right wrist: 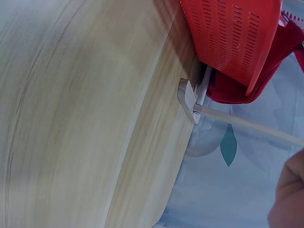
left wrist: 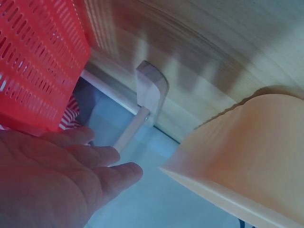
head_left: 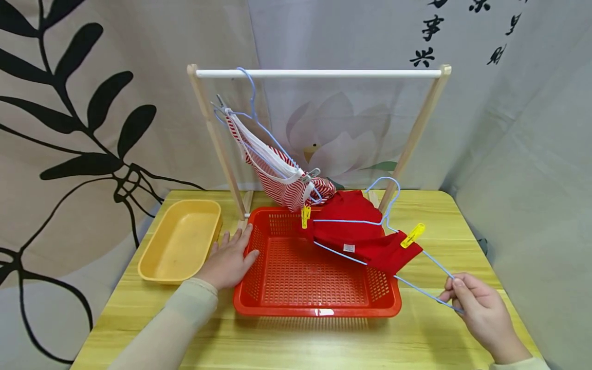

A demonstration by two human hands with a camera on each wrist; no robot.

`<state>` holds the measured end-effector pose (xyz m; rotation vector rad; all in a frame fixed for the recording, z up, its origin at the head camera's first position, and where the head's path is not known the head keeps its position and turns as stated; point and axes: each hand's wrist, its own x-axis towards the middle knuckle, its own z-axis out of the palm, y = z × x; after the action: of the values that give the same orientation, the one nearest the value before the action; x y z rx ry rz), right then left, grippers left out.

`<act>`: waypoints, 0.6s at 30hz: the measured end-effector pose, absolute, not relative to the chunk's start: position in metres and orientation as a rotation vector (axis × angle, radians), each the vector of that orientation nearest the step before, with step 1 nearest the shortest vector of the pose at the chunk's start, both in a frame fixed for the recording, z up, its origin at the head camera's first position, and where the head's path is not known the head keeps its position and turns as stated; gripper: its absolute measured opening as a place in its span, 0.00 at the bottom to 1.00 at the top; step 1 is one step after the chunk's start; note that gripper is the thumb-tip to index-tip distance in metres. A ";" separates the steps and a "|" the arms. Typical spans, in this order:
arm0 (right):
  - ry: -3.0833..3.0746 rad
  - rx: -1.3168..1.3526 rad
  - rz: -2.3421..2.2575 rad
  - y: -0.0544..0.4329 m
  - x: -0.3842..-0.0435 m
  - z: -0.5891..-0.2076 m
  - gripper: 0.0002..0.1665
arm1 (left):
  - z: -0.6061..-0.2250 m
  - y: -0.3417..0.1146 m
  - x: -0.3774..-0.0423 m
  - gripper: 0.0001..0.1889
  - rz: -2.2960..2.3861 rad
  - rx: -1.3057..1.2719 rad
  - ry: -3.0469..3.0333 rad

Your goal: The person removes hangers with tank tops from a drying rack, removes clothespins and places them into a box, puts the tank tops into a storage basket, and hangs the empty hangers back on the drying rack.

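Observation:
My right hand (head_left: 481, 308) pinches the right end of a blue wire hanger (head_left: 347, 221), which is tilted over a red plastic basket (head_left: 277, 311). On this hanger a red garment (head_left: 351, 205) with a small white label is fastened by a yellow clothespin (head_left: 413, 236) at the right and another yellow clothespin (head_left: 306, 217) at the left. Fingers spread, my left hand (head_left: 229, 262) rests at the basket's left rim. In the right wrist view, only part of my right hand (right wrist: 289, 192) shows, at the edge.
Behind the basket stands a wooden rack with a white rail (head_left: 319, 74). From it hangs a red-and-white striped garment (head_left: 287, 187) clipped to another blue hanger (head_left: 254, 97). A yellow tray (head_left: 180, 241) sits on the wooden table (head_left: 296, 344) left of the basket. Curtains surround the table's back.

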<state>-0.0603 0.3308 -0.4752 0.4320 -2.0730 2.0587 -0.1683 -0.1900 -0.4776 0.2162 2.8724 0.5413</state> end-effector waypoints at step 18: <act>-2.044 0.719 2.135 0.322 -0.061 -0.478 0.27 | -0.478 -0.189 -0.168 0.37 0.521 0.226 2.896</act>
<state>-0.0605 0.3219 -0.4779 0.7193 -2.0438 2.1351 -0.1678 -0.1889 -0.4784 0.2259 2.8955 0.5208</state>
